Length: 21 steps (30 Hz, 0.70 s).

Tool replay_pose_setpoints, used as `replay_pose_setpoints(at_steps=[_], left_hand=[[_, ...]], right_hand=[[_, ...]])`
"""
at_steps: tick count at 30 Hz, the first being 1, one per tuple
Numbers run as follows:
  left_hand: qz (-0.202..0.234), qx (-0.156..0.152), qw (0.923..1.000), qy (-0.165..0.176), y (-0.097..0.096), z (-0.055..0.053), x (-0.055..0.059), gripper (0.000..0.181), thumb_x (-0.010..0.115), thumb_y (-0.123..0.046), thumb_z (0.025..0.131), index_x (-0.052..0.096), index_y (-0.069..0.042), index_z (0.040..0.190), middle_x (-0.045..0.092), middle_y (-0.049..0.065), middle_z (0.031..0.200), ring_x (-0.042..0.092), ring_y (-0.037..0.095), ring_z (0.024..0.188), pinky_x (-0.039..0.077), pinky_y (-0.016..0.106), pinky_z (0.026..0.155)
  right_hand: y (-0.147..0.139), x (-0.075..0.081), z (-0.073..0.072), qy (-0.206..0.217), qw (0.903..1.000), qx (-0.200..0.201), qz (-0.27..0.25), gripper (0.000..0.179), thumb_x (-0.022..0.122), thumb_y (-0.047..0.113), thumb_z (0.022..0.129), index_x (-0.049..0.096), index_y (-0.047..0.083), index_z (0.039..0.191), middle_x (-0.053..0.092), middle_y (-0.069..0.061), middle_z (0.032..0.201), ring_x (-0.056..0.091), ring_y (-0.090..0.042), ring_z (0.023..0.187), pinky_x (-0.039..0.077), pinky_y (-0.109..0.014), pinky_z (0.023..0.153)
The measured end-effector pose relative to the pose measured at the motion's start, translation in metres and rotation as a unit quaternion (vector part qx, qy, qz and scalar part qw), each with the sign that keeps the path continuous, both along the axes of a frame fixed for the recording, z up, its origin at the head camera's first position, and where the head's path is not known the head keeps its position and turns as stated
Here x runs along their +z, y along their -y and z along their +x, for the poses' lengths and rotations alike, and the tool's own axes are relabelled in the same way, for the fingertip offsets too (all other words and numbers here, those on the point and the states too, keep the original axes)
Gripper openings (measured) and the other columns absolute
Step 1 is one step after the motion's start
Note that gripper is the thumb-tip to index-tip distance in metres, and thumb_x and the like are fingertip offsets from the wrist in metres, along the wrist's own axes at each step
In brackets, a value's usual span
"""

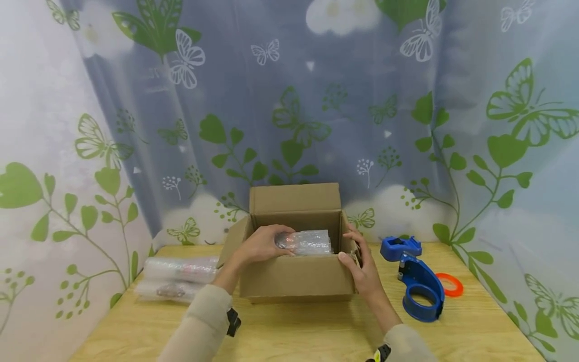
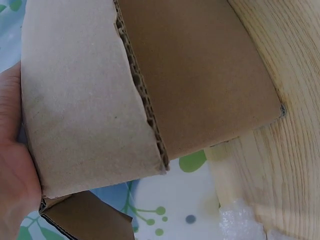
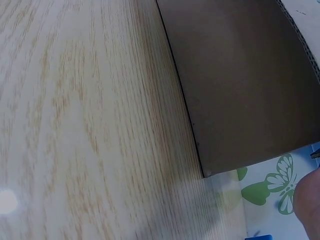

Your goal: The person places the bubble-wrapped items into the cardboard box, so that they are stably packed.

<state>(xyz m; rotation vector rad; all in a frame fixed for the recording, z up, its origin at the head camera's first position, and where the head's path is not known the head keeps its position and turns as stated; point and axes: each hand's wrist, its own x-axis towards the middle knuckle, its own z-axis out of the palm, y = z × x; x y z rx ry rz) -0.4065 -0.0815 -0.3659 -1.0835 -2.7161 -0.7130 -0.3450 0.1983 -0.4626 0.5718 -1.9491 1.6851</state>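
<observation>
The person's left hand [image 1: 262, 245] clasps the nine o'clock end of a clear bubble-wrapped bundle [image 1: 314, 242] inside an open brown cardboard box [image 1: 296, 276]; the right hand [image 1: 365, 269] grips the box's three o'clock wall. Clear bubble-wrapped rolls [image 1: 176, 270] lie toward nine o'clock on the pale wooden counter [image 1: 298, 332].

On the wooden table [image 1: 307, 332] at right, 1 small blue holder [image 1: 400, 248], 1 larger blue dispenser [image 1: 427, 282] nearer, 1 orange ring [image 1: 459, 288] beside it; behind, butterfly-print curtain [image 1: 316, 161]
</observation>
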Motion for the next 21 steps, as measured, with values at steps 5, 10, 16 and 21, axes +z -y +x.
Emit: replay_pose_setpoints(at_steps=[5, 10, 16, 21], left_hand=[[0.001, -0.001, 1.0, 0.004, 0.0003, 0.0, -0.0003, 0.053, 0.087, -0.028, 0.087, 0.07, -0.009, 0.132, 0.069, 0.011, 0.134, 0.062, 0.033, 0.129, 0.049, 0.049, 0.109], [-0.001, 0.008, 0.9997, 0.025, -0.0006, 0.0013, -0.0032, 0.053, 0.087, -0.03, 0.087, 0.069, -0.01, 0.133, 0.069, 0.01, 0.135, 0.061, 0.033, 0.13, 0.049, 0.049, 0.109], [0.008, 0.013, 0.9994, 0.032, 0.0006, 0.0016, -0.0079, 0.053, 0.087, -0.029, 0.087, 0.069, -0.01, 0.134, 0.069, 0.01, 0.135, 0.061, 0.033, 0.13, 0.049, 0.05, 0.109], [0.007, 0.011, 0.9996, 0.026, -0.0023, -0.0007, -0.0026, 0.054, 0.087, -0.03, 0.087, 0.069, -0.01, 0.134, 0.069, 0.01, 0.135, 0.061, 0.033, 0.131, 0.048, 0.049, 0.11]], right_hand=[[-0.0005, -0.0016, -0.0009, -0.003, 1.0, 0.0, -0.001, 0.042, 0.056, 0.009, 0.105, 0.045, 0.002, 0.145, 0.023, -0.008, 0.172, 0.014, -0.035, 0.159, 0.011, -0.076, 0.119], [-0.0011, -0.0054, -0.0009, -0.003, 1.0, 0.001, -0.003, 0.041, 0.057, 0.008, 0.104, 0.046, 0.003, 0.144, 0.023, -0.01, 0.172, 0.014, -0.033, 0.159, 0.012, -0.076, 0.119], [-0.0018, -0.0062, -0.0026, -0.009, 0.9999, 0.006, 0.004, 0.042, 0.057, 0.008, 0.104, 0.046, 0.002, 0.145, 0.023, -0.009, 0.172, 0.013, -0.034, 0.159, 0.011, -0.077, 0.118], [-0.0041, -0.0021, -0.0021, -0.003, 1.0, -0.003, 0.007, 0.041, 0.057, 0.01, 0.105, 0.046, 0.003, 0.144, 0.025, -0.001, 0.171, 0.014, -0.032, 0.159, 0.012, -0.076, 0.119]])
